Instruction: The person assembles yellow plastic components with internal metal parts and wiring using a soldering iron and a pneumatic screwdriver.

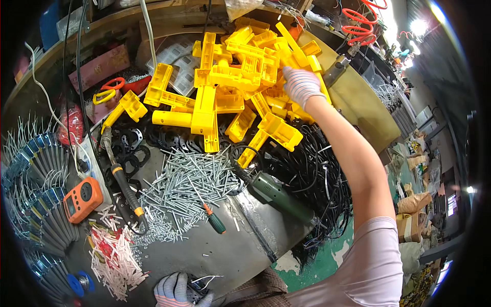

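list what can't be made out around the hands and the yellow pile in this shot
- Right hand, head view: its gloved fingers sink among the yellow plastic parts, so which piece it grips, if any, is hidden.
- Left hand, head view: cut off by the lower edge; the small wired part at it is too small to identify.
- Green power tool: its far end is buried under black cables.

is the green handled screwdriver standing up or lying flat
Lying flat: the screwdriver rests on its side on the bench, its shaft over the pile of screws.
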The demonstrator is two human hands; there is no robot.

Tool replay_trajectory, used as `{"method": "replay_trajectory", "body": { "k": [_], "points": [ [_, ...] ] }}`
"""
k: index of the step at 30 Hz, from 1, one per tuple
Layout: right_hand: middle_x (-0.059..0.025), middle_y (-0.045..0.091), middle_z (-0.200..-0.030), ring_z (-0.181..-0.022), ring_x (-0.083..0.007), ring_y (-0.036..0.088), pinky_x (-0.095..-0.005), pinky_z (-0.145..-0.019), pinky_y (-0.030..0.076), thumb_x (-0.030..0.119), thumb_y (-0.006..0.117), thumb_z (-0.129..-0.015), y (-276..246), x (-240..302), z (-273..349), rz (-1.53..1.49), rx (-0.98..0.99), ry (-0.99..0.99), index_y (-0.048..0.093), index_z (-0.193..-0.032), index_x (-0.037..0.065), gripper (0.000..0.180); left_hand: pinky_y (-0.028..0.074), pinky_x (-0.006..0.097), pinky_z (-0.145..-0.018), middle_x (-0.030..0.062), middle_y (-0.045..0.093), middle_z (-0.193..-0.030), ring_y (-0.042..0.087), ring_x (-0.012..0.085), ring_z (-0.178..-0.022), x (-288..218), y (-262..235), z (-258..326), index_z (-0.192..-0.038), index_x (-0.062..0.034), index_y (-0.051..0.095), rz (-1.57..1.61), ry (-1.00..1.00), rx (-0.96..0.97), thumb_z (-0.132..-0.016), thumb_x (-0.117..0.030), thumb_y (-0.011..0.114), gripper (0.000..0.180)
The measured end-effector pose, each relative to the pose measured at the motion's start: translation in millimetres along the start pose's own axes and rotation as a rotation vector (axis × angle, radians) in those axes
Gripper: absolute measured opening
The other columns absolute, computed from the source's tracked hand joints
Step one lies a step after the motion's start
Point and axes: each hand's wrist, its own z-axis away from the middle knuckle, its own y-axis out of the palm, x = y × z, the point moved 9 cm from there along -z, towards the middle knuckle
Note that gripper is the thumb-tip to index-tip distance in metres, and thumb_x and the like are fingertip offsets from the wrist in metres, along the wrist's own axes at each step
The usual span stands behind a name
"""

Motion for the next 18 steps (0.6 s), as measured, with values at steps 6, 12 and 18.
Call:
{"method": "replay_trajectory", "body": {
  "k": [6,12,18],
  "points": [
    [-0.0155,0.072,-0.103,-0.095,-0.0344,0.069,-0.0418,-0.084,0.054,0.014,0.062,-0.08,36,22,4,-0.045,0.358,-0.208,0.071,-0.112,0.014,0.033,0.046,0.052,-0.091,0.018,0.059,-0.118,0.056,0.0399,-0.106,1,2,1,-0.123,-0.0058,0.058,0.009,-0.01,-0.012,-0.064,-0.041,0.084,0.074],
    [-0.0153,0.072,-0.102,-0.097,-0.0343,0.069,-0.0437,-0.083,0.055,0.021,0.062,-0.084,35,29,4,0.171,0.269,-0.316,0.073,-0.104,0.015,0.024,0.046,0.052,-0.092,0.0173,0.059,-0.119,0.056,0.0399,-0.107,0,-2,2,-0.124,-0.0061,0.057,-0.003,-0.032,0.004,-0.064,-0.039,0.084,0.073],
    [-0.004,0.071,-0.103,-0.097,-0.0201,0.064,-0.0328,-0.087,0.049,0.028,0.062,-0.09,-2,-44,-1,-0.929,0.175,-0.155,0.068,-0.112,0.007,0.03,0.041,0.05,-0.091,0.0156,0.057,-0.114,0.054,0.0352,-0.104,-6,-5,-3,-0.12,-0.0039,0.057,-0.021,0.057,-0.071,-0.063,-0.051,0.08,0.077]
  ]
}}
